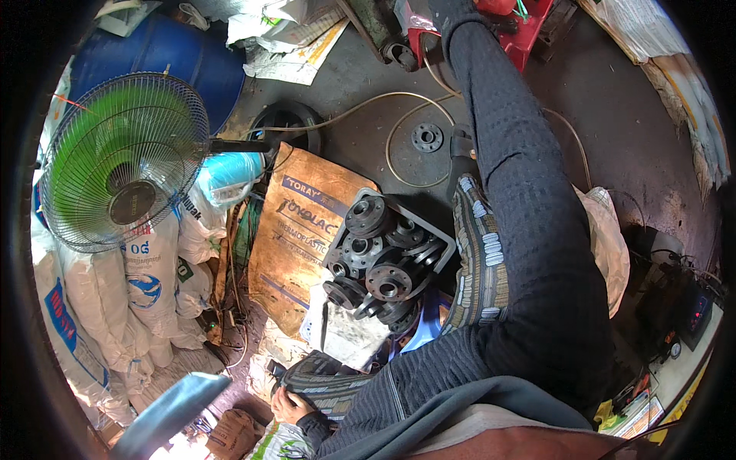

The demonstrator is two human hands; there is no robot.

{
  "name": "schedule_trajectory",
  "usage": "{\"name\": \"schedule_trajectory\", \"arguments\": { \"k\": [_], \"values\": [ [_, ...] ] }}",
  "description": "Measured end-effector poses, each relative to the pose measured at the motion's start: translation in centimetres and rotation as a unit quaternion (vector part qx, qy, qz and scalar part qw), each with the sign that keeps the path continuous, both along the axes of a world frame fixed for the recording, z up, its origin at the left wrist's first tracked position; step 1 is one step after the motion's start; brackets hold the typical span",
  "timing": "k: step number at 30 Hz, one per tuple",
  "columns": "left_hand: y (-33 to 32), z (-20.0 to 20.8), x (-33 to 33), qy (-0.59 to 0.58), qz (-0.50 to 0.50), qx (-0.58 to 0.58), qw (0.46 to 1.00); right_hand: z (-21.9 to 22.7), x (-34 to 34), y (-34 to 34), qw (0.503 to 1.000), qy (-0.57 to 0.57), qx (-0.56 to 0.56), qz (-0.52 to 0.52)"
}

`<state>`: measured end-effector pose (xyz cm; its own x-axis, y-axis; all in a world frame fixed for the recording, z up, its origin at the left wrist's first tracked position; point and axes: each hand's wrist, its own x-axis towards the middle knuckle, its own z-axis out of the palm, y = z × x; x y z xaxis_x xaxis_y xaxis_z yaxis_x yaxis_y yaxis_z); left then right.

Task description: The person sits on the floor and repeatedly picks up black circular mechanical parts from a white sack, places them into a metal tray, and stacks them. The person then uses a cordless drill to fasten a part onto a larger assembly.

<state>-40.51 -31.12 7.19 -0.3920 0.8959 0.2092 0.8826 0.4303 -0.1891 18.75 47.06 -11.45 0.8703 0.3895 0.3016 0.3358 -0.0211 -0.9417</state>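
Observation:
My right arm, in a dark quilted sleeve (521, 146), stretches forward to the top edge, past a red plastic item (529, 38). Its hand does not show. At the lower left, my left hand (290, 405) lies against my patterned trouser leg (330, 383), fingers slightly bent and no object visible in it. Between my legs stands a grey crate (441, 230) heaped with dark round metal flanges (389, 282) with bolt holes. A single flange (427, 138) lies flat on the floor in front of the crate.
A fan with green blades (123, 161) stands at the left above stacked white sacks (100, 307). Behind it lies a blue barrel (153, 57). A brown printed sack (291, 230) lies beside the crate. A thin hose (368, 100) loops over the floor. Equipment (694, 314) stands at the right.

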Motion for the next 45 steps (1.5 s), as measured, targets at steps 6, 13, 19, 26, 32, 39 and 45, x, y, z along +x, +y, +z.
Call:
{"name": "schedule_trajectory", "arguments": {
  "k": [6,13,19,26,32,39,45],
  "values": [
    [2.0,1.0,1.3,0.000,0.033,-0.053,0.998,1.0,-0.1,-2.4,0.995,0.057,0.040,0.067],
    [0.6,1.1,1.7,-0.005,0.060,-0.056,0.997,1.4,-5.7,-10.4,0.979,0.032,0.083,0.184],
    [1.9,0.7,0.9,0.004,0.040,-0.054,0.998,-14.2,-9.8,-23.0,0.719,-0.287,-0.335,0.537],
    [-0.6,1.1,1.7,0.027,0.001,-0.043,0.999,-19.5,-12.2,-24.8,0.457,-0.428,-0.545,0.557],
    [-1.4,1.9,2.7,0.007,0.065,-0.046,0.997,-22.2,-11.2,-25.2,0.460,-0.481,-0.533,0.523],
    [-4.1,1.1,1.9,0.019,0.082,0.044,0.995,-13.4,-7.1,-23.3,0.541,-0.476,-0.415,0.555],
    [-5.0,0.3,1.9,0.043,0.088,0.070,0.993,4.4,-7.8,-28.0,0.782,-0.114,-0.249,0.560]
  ]
}}
